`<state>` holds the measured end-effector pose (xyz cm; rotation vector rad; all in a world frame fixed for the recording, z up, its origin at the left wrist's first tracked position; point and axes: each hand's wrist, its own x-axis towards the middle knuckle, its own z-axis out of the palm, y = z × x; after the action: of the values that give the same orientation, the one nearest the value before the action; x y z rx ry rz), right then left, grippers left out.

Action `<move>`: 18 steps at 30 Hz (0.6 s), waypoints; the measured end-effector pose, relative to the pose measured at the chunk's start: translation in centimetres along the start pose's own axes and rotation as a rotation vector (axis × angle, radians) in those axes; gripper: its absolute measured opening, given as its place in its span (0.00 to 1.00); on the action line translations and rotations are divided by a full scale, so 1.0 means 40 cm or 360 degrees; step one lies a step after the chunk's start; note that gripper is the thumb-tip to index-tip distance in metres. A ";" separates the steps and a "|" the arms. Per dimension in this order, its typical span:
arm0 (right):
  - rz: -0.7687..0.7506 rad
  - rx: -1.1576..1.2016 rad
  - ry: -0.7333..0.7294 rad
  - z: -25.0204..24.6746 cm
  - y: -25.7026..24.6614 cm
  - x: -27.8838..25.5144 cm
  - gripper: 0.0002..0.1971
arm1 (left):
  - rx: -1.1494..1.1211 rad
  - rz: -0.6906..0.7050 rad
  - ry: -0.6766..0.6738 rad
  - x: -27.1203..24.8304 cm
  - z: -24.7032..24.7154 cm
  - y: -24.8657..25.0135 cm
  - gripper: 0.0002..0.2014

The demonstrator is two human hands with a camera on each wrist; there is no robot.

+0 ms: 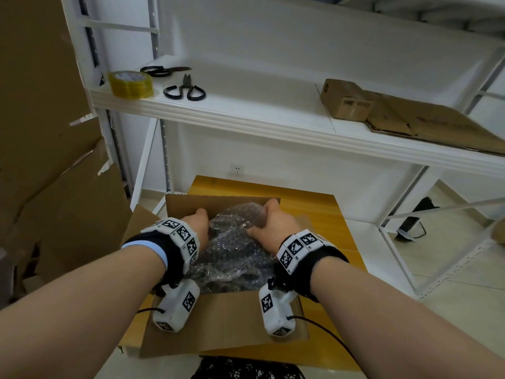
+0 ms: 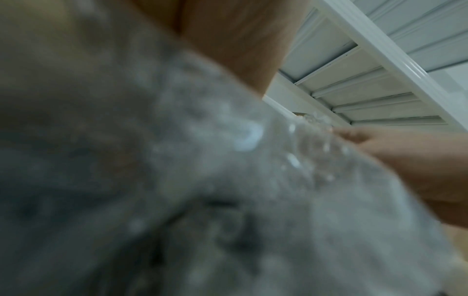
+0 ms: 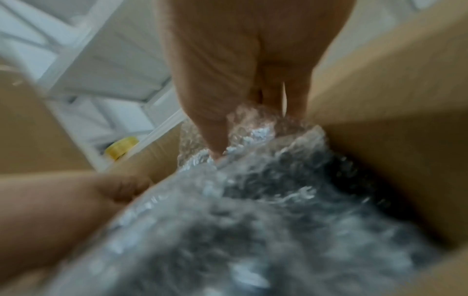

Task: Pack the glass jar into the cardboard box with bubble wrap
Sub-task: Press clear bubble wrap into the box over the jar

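Down on the yellow wooden board (image 1: 314, 203) below the shelving, an open brown cardboard box (image 1: 226, 321) stands with its flaps spread, and a crumpled mass of clear bubble wrap (image 1: 235, 247) fills its inside. Both hands reach into it from the near side. The left hand (image 1: 198, 224) lies along the left flank of the bubble wrap, against the box's inner left wall; its fingers are hidden behind the wrap and the wrist view is blurred, so whether it grasps anything cannot be told. The right hand (image 1: 276, 221) rests on the top right of the bundle, thumb laid out toward the middle, and in the right wrist view its fingers (image 3: 210, 120) press down into the wrap at the far wall, straight rather than curled. The glass jar itself is not visible; only the wrap shows between the two hands.

On the white metal shelf (image 1: 246, 119) above lie a roll of yellowish clear packing tape (image 1: 130, 84), two pairs of black-handled scissors (image 1: 185, 90), a small closed cardboard carton (image 1: 345, 101) and flattened cardboard sheets (image 1: 437, 124). Large cardboard pieces (image 1: 49, 149) lean at the left.
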<state>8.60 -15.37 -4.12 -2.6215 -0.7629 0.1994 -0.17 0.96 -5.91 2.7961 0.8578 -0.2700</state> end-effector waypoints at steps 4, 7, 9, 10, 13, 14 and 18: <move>-0.0832 -0.0601 0.0402 -0.059 -0.037 -0.051 0.11 | -0.0028 0.0019 -0.0003 -0.005 -0.003 0.003 0.19; -0.1219 -0.0822 0.0068 -0.053 -0.059 -0.062 0.10 | -0.0012 0.0046 -0.0057 -0.003 -0.013 0.005 0.20; -0.1058 -0.0809 -0.0063 -0.029 -0.051 -0.044 0.12 | -0.0012 0.0026 -0.0009 -0.003 -0.008 0.004 0.20; -0.0919 -0.0810 -0.0143 -0.017 -0.043 -0.033 0.14 | -0.0021 0.0018 0.0027 -0.005 -0.004 0.003 0.20; -0.0531 -0.0690 -0.0498 0.008 -0.020 -0.016 0.24 | -0.0088 -0.0005 0.0083 -0.009 0.001 -0.001 0.18; -0.0459 -0.0612 -0.0558 0.012 -0.014 -0.014 0.27 | -0.0155 -0.0001 0.0120 -0.013 -0.005 -0.001 0.17; -0.0335 -0.0517 -0.0595 0.021 -0.007 -0.006 0.34 | -0.0378 0.0151 0.0223 -0.058 -0.076 0.005 0.13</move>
<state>8.07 -15.00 -4.77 -2.8117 -1.2856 0.5569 -1.60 0.30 -2.41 2.6456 0.7297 0.0415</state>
